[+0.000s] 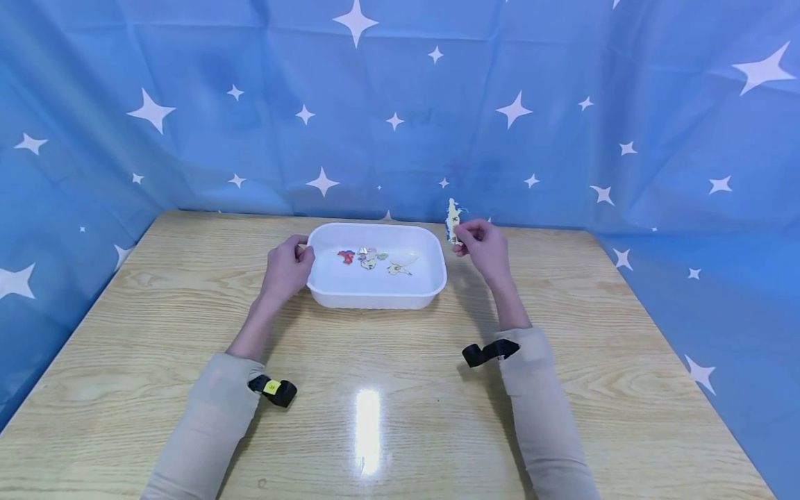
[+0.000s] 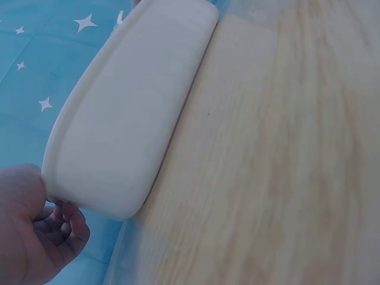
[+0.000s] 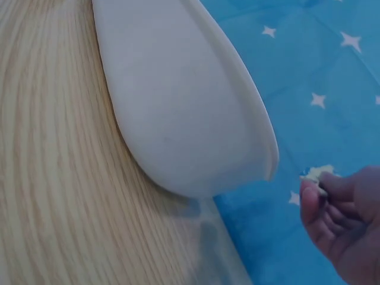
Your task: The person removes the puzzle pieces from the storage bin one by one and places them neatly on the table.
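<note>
A white plastic tub (image 1: pixel 375 301) stands near the far side of the table. My left hand (image 1: pixel 286 269) holds the tub's left rim; in the left wrist view its fingers curl at the tub's corner. Several small flat cutouts lie inside, among them a red one (image 1: pixel 346 257), a multicoloured cluster (image 1: pixel 369 262) and a cream one (image 1: pixel 397 269). Just beyond the tub's right end, my right hand (image 1: pixel 487 251) pinches a flat cream-and-blue cutout (image 1: pixel 453 221) upright in the air. Its lower part is hidden by the fingertips.
Both hands work over a light wood-grain table (image 1: pixel 375 361). Behind it and along both sides hangs a blue cloth with white stars (image 1: pixel 425 153). Each forearm carries a black strap-on wrist camera, the left one (image 1: pixel 275 390) marked with a yellow label.
</note>
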`<state>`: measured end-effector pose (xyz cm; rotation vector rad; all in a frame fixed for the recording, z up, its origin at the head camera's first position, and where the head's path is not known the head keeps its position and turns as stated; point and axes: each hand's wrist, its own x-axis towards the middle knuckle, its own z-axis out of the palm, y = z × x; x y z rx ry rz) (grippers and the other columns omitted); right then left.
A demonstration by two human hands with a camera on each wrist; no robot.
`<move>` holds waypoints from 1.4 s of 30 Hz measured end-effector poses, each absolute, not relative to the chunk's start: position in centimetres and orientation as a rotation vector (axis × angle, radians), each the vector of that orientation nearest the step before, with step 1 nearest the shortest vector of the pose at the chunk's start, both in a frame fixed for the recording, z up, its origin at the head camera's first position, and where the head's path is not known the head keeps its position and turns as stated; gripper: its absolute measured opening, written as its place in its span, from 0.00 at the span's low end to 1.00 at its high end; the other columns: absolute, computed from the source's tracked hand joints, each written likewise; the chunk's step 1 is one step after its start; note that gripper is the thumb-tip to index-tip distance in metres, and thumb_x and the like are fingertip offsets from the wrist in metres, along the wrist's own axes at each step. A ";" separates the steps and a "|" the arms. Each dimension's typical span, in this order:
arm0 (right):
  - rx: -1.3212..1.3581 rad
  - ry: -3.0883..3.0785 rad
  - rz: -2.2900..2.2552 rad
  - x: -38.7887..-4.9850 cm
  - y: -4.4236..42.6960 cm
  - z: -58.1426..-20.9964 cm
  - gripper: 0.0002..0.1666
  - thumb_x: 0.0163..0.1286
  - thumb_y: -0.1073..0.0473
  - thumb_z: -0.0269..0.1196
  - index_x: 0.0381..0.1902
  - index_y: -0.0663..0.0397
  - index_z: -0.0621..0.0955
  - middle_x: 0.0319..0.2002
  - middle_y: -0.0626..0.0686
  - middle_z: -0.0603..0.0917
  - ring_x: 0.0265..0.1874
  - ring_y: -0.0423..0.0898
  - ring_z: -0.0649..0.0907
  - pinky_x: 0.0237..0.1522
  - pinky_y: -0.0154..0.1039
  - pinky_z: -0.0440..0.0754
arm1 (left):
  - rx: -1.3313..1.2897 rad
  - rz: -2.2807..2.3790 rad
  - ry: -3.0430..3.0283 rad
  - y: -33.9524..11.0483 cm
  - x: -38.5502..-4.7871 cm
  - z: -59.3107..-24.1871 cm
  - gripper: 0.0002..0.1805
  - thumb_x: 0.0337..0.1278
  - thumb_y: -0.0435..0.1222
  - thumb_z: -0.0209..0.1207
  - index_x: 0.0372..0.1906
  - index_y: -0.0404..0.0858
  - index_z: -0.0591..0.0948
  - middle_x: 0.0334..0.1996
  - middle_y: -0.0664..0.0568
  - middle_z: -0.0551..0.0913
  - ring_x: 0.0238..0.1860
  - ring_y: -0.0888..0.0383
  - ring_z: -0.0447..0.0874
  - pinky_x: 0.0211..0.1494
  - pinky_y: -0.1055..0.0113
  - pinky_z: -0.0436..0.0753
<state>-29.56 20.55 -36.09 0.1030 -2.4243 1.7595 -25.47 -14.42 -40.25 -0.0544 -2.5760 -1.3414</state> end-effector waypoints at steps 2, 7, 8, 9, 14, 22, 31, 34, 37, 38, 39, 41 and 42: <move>0.066 -2.435 1.750 -30.3 21.3 -37.1 0.16 0.75 0.63 0.61 0.51 0.75 0.78 0.39 0.66 0.82 0.24 0.41 0.84 0.37 0.39 0.87 | -0.057 -1.345 -2.574 -14.4 -25.5 -40.2 0.20 0.71 0.32 0.49 0.61 0.23 0.76 0.25 0.47 0.73 0.24 0.56 0.70 0.26 0.67 0.71; 0.019 -2.557 1.606 -30.4 22.3 -38.0 0.15 0.74 0.65 0.62 0.49 0.76 0.80 0.40 0.68 0.83 0.26 0.42 0.85 0.38 0.39 0.87 | -0.056 -1.353 -2.579 -14.5 -25.4 -40.3 0.21 0.72 0.33 0.49 0.61 0.24 0.77 0.25 0.46 0.73 0.24 0.55 0.71 0.26 0.67 0.71; 0.004 -2.588 1.579 -30.5 22.5 -38.3 0.15 0.74 0.65 0.62 0.48 0.76 0.81 0.40 0.68 0.84 0.26 0.41 0.85 0.37 0.38 0.86 | -0.055 -1.355 -2.579 -14.5 -25.4 -40.3 0.20 0.72 0.33 0.49 0.61 0.24 0.77 0.25 0.46 0.73 0.24 0.54 0.71 0.26 0.67 0.71; -0.017 -2.623 1.555 -30.5 22.7 -38.5 0.15 0.73 0.65 0.62 0.48 0.75 0.81 0.40 0.67 0.84 0.26 0.41 0.84 0.37 0.37 0.86 | -0.054 -1.357 -2.579 -14.6 -25.4 -40.3 0.20 0.72 0.33 0.49 0.61 0.24 0.77 0.25 0.46 0.73 0.24 0.54 0.71 0.26 0.67 0.71; -0.097 -2.797 1.472 -30.7 23.5 -39.7 0.16 0.74 0.63 0.61 0.51 0.74 0.82 0.42 0.65 0.85 0.28 0.42 0.84 0.36 0.35 0.85 | -0.050 -1.364 -2.590 -14.7 -25.3 -40.4 0.21 0.73 0.34 0.49 0.62 0.25 0.76 0.26 0.46 0.74 0.25 0.54 0.71 0.26 0.67 0.71; -0.107 -2.896 1.369 -30.8 23.9 -40.5 0.16 0.73 0.60 0.62 0.49 0.70 0.84 0.37 0.62 0.86 0.26 0.42 0.83 0.30 0.31 0.81 | -0.046 -1.370 -2.598 -14.6 -25.3 -40.3 0.21 0.73 0.34 0.49 0.62 0.25 0.76 0.26 0.45 0.74 0.25 0.54 0.71 0.26 0.66 0.71; -0.089 -2.889 1.326 -30.8 23.9 -40.6 0.15 0.72 0.60 0.62 0.46 0.70 0.85 0.28 0.56 0.85 0.24 0.42 0.82 0.27 0.31 0.78 | -0.058 -1.366 -2.590 -14.7 -25.4 -40.3 0.20 0.73 0.34 0.50 0.61 0.25 0.77 0.27 0.45 0.75 0.25 0.54 0.71 0.26 0.67 0.71; -0.093 -2.899 1.321 -30.8 24.0 -40.5 0.16 0.72 0.60 0.62 0.47 0.69 0.85 0.29 0.56 0.85 0.25 0.42 0.82 0.28 0.31 0.78 | -0.060 -1.365 -2.592 -14.7 -25.3 -40.1 0.20 0.73 0.34 0.50 0.61 0.25 0.77 0.27 0.45 0.75 0.25 0.54 0.71 0.25 0.68 0.71; -0.106 -2.898 1.328 -30.8 24.1 -40.5 0.16 0.73 0.59 0.62 0.47 0.68 0.84 0.32 0.58 0.86 0.25 0.43 0.82 0.28 0.31 0.79 | -0.063 -1.366 -2.593 -14.8 -25.3 -40.1 0.20 0.73 0.34 0.50 0.61 0.25 0.77 0.27 0.45 0.75 0.25 0.54 0.71 0.25 0.68 0.71; -0.108 -2.899 1.331 -30.8 24.1 -40.5 0.16 0.73 0.59 0.61 0.48 0.68 0.84 0.33 0.59 0.86 0.26 0.43 0.82 0.29 0.31 0.79 | -0.063 -1.366 -2.594 -14.8 -25.3 -40.1 0.20 0.73 0.34 0.50 0.61 0.25 0.77 0.27 0.45 0.75 0.24 0.54 0.71 0.25 0.68 0.71; -0.109 -2.900 1.330 -30.8 24.2 -40.5 0.16 0.73 0.59 0.61 0.48 0.68 0.84 0.34 0.59 0.86 0.26 0.43 0.82 0.29 0.31 0.79 | -0.064 -1.364 -2.593 -14.8 -25.3 -40.1 0.20 0.73 0.34 0.50 0.61 0.25 0.77 0.27 0.45 0.75 0.24 0.54 0.71 0.25 0.68 0.71; -0.110 -2.896 1.332 -30.9 24.2 -40.4 0.17 0.73 0.59 0.60 0.50 0.68 0.83 0.37 0.60 0.86 0.27 0.44 0.82 0.30 0.32 0.80 | -0.062 -1.361 -2.595 -14.8 -25.3 -40.1 0.20 0.73 0.34 0.50 0.61 0.25 0.77 0.27 0.45 0.75 0.24 0.54 0.71 0.25 0.68 0.71; -0.112 -2.895 1.330 -30.9 24.3 -40.4 0.17 0.74 0.59 0.60 0.50 0.68 0.83 0.38 0.61 0.85 0.28 0.44 0.82 0.30 0.32 0.80 | -0.060 -1.359 -2.597 -14.7 -25.3 -40.1 0.20 0.73 0.34 0.50 0.61 0.25 0.77 0.27 0.45 0.75 0.24 0.54 0.71 0.25 0.67 0.71</move>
